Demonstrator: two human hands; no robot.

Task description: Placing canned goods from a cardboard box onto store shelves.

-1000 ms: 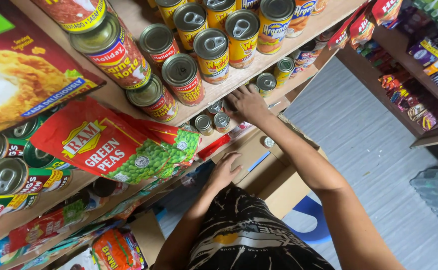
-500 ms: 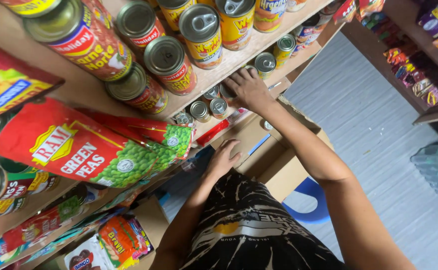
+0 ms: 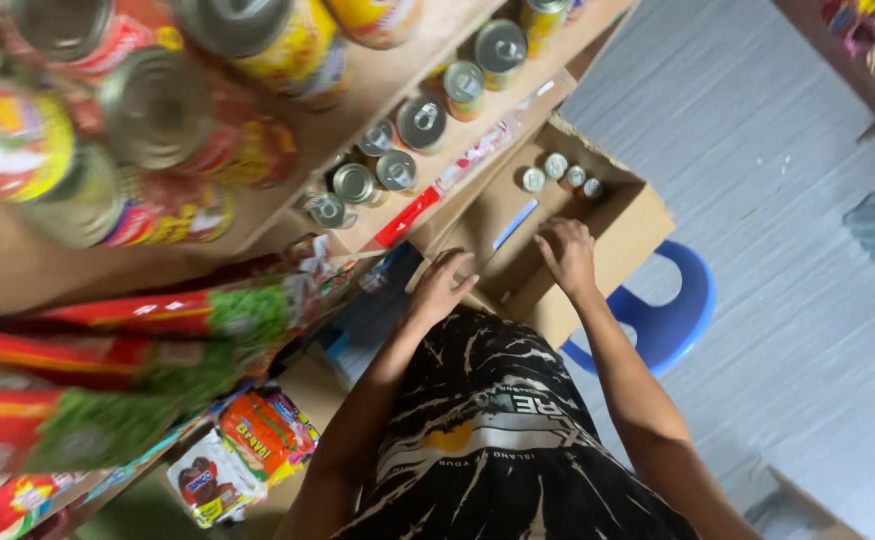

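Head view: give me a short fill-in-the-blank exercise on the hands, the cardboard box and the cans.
1. The right hand reaches into an open box made of ____.
2. The box sits on a plastic stool whose colour is ____.
3. In the far corner of the box stand ____ small cans.
4. The left hand rests on the box's near ____.

Missing words: cardboard; blue; four; edge
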